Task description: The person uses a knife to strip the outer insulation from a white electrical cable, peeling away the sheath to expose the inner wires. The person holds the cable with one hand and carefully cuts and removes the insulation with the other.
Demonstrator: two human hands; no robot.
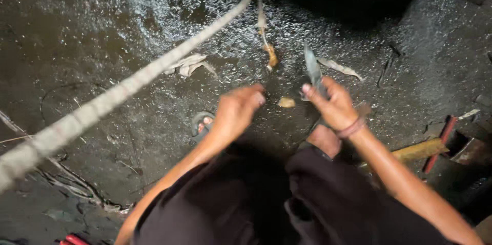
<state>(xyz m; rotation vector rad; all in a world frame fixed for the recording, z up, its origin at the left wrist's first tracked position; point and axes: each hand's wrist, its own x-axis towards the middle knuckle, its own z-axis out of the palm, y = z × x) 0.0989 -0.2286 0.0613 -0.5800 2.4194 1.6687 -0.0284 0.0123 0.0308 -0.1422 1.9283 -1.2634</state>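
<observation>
The person squats low over a wet floor [102, 29], knees in dark cloth nearest the camera, feet in sandals [201, 123] planted apart so both arms work in the gap between them. The right hand [335, 106] is wrapped tight around a knife [312, 70], its fingers [307, 89] curled shut on the handle with the blade pointing up and away from the body, which keeps the edge clear of the legs. A reddish band sits on that wrist. The left hand [238, 109] is bent at the wrist with fingers drawn together near its tip; motion blur hides whether they pinch anything. Between the hands, on the floor, lies a small pale chunk [286, 102].

The knife has a grey, dull, narrow blade that tapers to a point. Beyond it, pale peelings [338, 66] and a hanging strip [265, 35] lie scattered. A thick rope [128, 86] crosses diagonally above, taut, blurred by nearness.
</observation>
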